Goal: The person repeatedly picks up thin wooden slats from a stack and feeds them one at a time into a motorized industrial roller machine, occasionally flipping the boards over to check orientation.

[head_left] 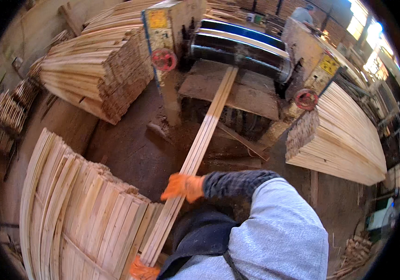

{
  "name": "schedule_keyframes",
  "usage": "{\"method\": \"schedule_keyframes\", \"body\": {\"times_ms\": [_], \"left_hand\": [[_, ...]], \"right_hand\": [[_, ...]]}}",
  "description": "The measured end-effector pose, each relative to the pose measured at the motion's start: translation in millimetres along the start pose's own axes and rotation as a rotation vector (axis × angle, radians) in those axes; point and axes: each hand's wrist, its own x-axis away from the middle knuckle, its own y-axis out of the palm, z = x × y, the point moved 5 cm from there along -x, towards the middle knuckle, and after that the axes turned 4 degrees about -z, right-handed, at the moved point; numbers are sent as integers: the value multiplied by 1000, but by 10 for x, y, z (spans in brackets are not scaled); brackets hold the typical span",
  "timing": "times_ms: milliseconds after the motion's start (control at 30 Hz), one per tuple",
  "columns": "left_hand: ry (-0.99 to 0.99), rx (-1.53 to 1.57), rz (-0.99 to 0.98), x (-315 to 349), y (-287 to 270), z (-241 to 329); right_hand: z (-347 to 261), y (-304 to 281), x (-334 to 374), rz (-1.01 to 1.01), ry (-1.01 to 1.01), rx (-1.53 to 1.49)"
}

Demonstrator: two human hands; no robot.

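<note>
Orange gloves (184,186), pale tan slats (202,140), dark checked cuff (237,183), light grey sleeve (284,219), red handwheels (163,59) upper centre and right.

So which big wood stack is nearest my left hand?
The lower-left stack, beside your left hand; the others, like the upper-left stack and right stack, sit farther away.

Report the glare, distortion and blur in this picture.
Glare, head view: the upper-right windows burn out to white, and the dark cylinder carries shiny highlights; distortion, head view: the lower-left board stack bows along the fisheye rim, with black corners; blur, head view: the gloved right hand looks slightly smeared, perhaps from motion.
</note>
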Motion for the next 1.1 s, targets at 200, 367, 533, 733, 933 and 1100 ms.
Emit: {"method": "schedule_keyframes", "body": {"times_ms": [200,367,533,733,933,1100], "left_hand": [[109,224,-77,-409,-515,850],[113,202,2,-91,-697,630],[0,53,143,1070,-703,-285],[-199,-103,22,1107,-347,-458],[-194,58,-166,556,596,-535],[-98,249,0,58,-591,801]], "right_hand": [[-994,798,-657,-82,-259,64],[-572,763,-431,-59,-226,26],[-7,303,-18,-91,-117,-21],[382,35,210,-119,204,186],[-421,400,-239,-108,-228,-10],[-885,655,-557,-189,-243,7]]}}
